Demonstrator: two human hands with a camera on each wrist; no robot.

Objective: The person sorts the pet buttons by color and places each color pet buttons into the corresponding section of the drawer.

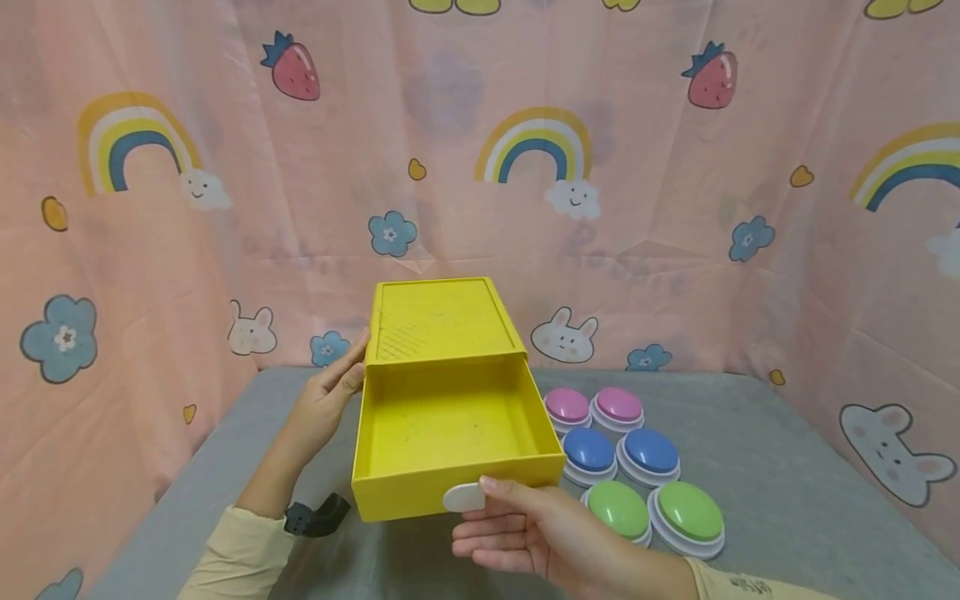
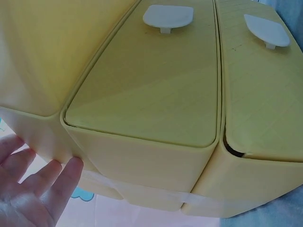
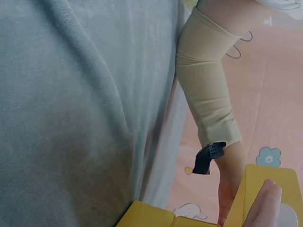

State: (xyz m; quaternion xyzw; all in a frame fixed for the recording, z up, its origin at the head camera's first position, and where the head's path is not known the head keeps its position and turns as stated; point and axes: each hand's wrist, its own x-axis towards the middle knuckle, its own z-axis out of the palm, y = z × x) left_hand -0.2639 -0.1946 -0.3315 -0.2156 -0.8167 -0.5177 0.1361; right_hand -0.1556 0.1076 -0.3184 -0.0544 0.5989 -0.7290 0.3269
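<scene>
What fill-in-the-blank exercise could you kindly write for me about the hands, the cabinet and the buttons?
1. The hand resting against the side of the yellow cabinet is the person's ____ one.
2. The right hand touches the handle of the pulled-out drawer, and that handle is coloured ____.
3. Between the pink buttons and the green buttons stand two ____ buttons.

Missing words: left; white; blue.

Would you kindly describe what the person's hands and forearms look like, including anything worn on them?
The left hand and right hand are ungloved. The left sleeve and right sleeve are pale beige. A black strap-like device is worn near the left wrist, and the right sleeve bears a dark marking near its cuff, too small to read.
</scene>
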